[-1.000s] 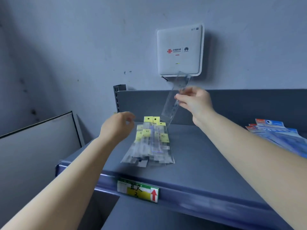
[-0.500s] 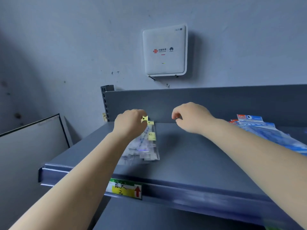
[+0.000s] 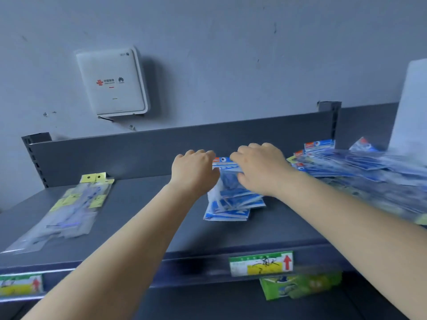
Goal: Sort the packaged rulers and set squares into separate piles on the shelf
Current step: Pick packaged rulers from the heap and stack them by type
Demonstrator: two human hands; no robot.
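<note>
A small pile of blue packs (image 3: 231, 204) lies in the middle of the grey shelf (image 3: 150, 215). My left hand (image 3: 194, 172) curls against the pile's upper left edge. Over its top end, my right hand (image 3: 261, 169) closes on the uppermost pack. A pile of clear packs with yellow headers (image 3: 71, 209) lies apart at the shelf's left end. To the right spreads a loose heap of blue packs (image 3: 358, 167), blurred.
The shelf's back panel (image 3: 138, 153) stands just behind my hands. A white box (image 3: 111, 82) hangs on the wall above. Price labels (image 3: 261, 263) sit on the front edge, a green pack (image 3: 300, 285) below it. A white panel (image 3: 411, 107) rises at far right.
The clear pack my right hand held a second ago is gone from it. Both hands left the clear pile, and the view swung right to the blue pile under them.
</note>
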